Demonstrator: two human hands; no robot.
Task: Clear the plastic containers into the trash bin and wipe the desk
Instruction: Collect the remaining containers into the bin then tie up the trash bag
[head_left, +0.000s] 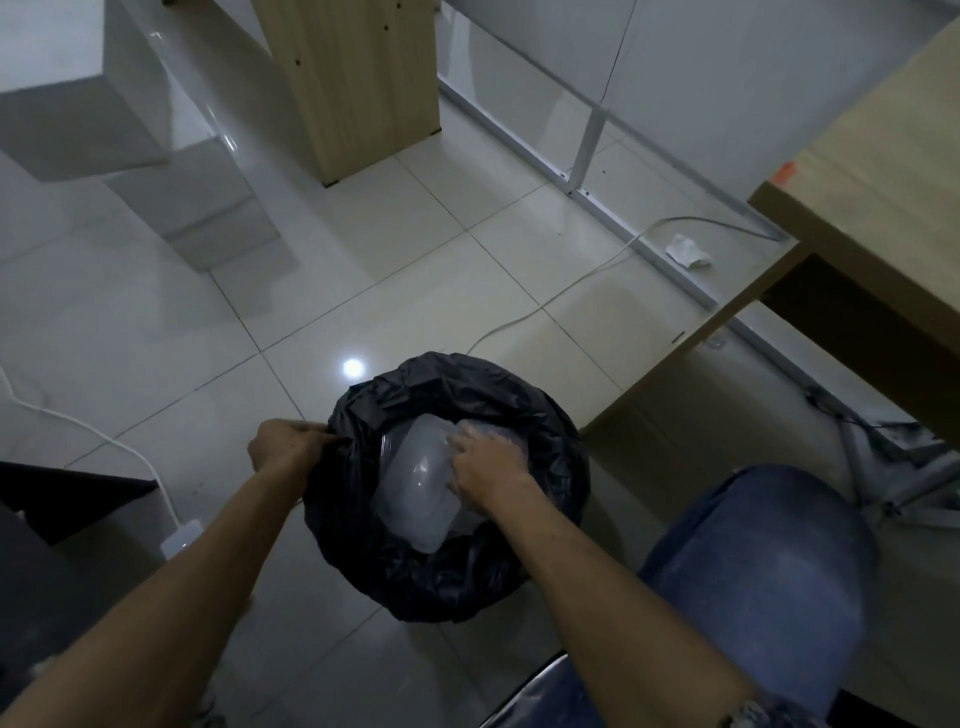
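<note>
A round trash bin lined with a black bag (540, 457) stands on the tiled floor below me. Clear plastic containers (410, 483) lie inside its mouth. My left hand (285, 441) pinches the bag's left rim. My right hand (488, 467) reaches into the bin and rests on the containers, fingers bent over the top one; whether it grips is unclear. The wooden desk (883, 182) is at the right, with only its corner and part of its top in view.
A white cable (561, 291) runs across the floor behind the bin, and another leads to a white adapter (182, 538) at the left. A crumpled paper (688, 251) lies under the desk. A wooden panel (358, 88) stands behind. My jeans-clad knee (763, 561) is right of the bin.
</note>
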